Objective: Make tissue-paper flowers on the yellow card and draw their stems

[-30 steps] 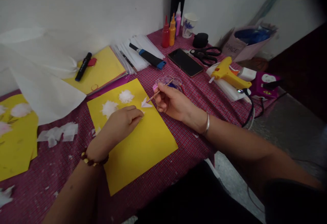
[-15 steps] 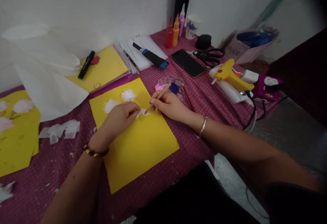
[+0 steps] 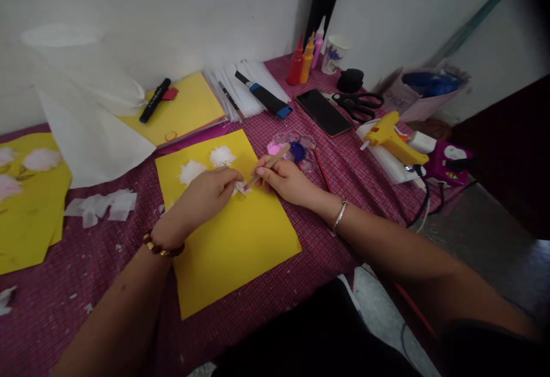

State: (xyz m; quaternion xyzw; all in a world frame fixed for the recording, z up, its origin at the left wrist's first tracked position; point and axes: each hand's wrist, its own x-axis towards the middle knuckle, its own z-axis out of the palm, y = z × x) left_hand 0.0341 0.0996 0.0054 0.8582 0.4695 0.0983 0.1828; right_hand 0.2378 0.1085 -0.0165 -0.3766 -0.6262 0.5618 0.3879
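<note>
A yellow sheet of paper (image 3: 236,245) lies before me, with two fluffy white tissue-paper flowers (image 3: 222,156) on its upper part. Below them is a smaller piece of white tissue paper (image 3: 241,189). My left hand (image 3: 208,191) comes from the left, its thumb and fingers pinched together at the edge of this piece. Pinched in my right hand (image 3: 283,179) is a slim wooden stick (image 3: 277,156), slanting down so that its lower tip meets the tissue. A clear paint palette (image 3: 307,162) with pink and dark blue paint sits just beyond my right hand.
Yellow sheets with pinkish flowers (image 3: 38,205) and tissue scraps (image 3: 103,206) lie left. Behind are a marker (image 3: 154,100), a box cutter (image 3: 264,97), a phone (image 3: 323,112), scissors (image 3: 358,105) and paint bottles (image 3: 295,65). A yellow glue gun (image 3: 395,139) and purple power strip (image 3: 449,162) stand right.
The whole view has shifted slightly. My hands stay at the small tissue piece, the left one a little closer over it, and the stick is still in my right hand.
</note>
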